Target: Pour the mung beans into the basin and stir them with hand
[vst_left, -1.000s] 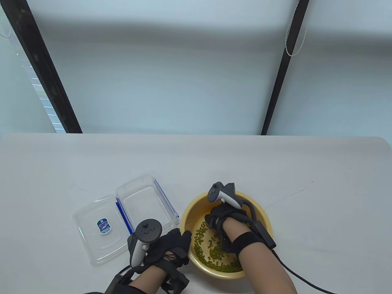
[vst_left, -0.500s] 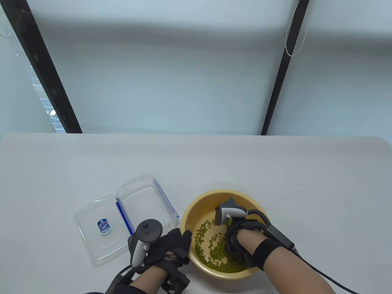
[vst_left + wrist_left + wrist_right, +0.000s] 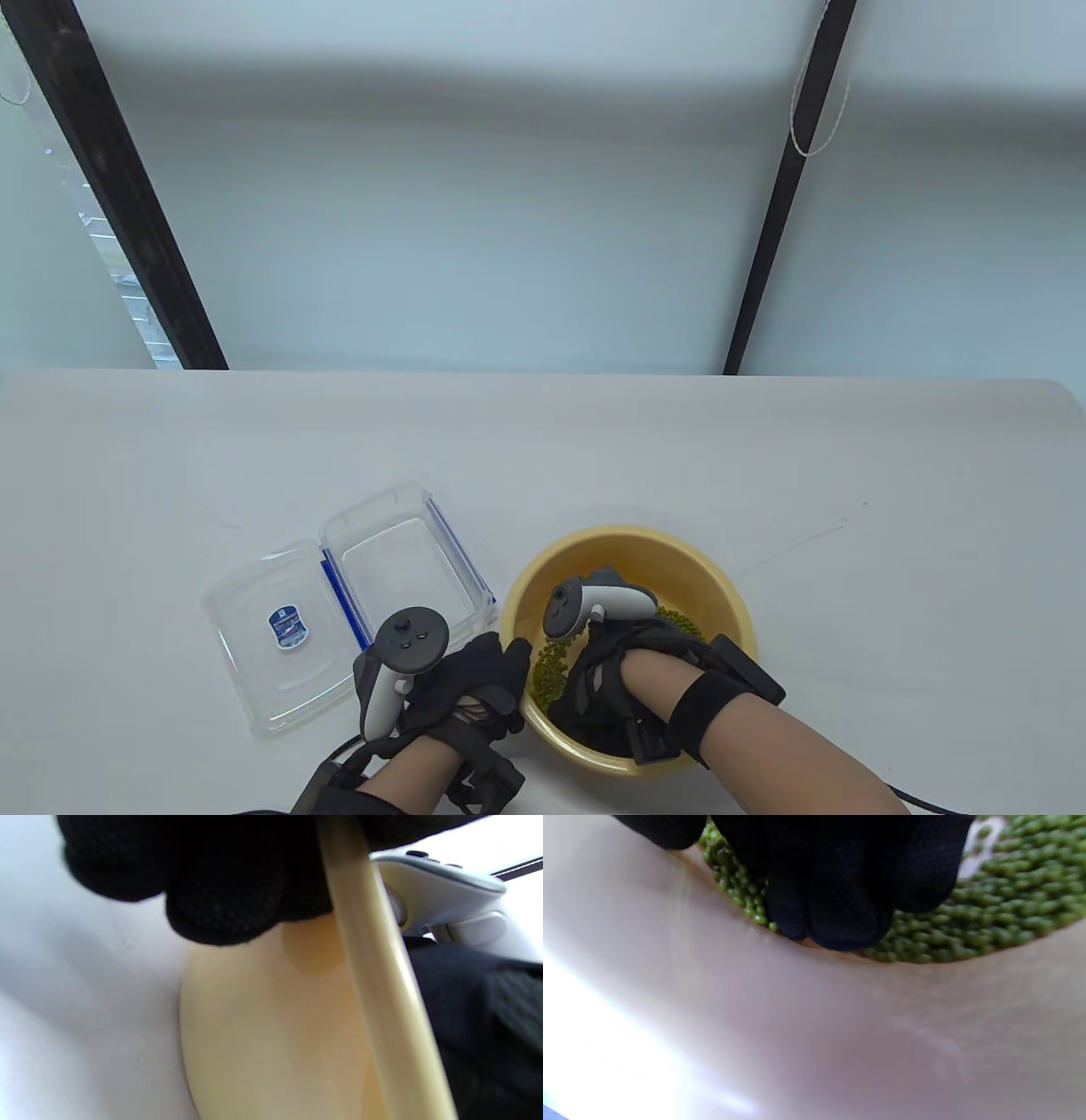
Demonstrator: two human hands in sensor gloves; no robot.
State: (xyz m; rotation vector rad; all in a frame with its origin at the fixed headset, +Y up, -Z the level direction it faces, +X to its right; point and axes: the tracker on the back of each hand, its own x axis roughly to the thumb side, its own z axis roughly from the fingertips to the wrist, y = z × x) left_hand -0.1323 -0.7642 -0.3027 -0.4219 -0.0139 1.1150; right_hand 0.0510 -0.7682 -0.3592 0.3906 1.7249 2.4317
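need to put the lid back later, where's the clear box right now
In the table view the clear box sits open and empty left of the yellow basin, its lid flat beside it, just beyond the left hand.

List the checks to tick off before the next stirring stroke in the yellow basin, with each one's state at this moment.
1. Green mung beans inside the round yellow plastic basin: ok.
2. Clear plastic container emptied, its clear lid lying beside it: ok.
3. Gloved left hand steadying the basin, fingers over the near-left rim: ok.
4. Gloved right hand down in the basin, fingertips among the beans: ok.
5. No beans spilled on the white table: ok as far as the table view shows.
6. Basin sitting flat on the table: cannot tell.
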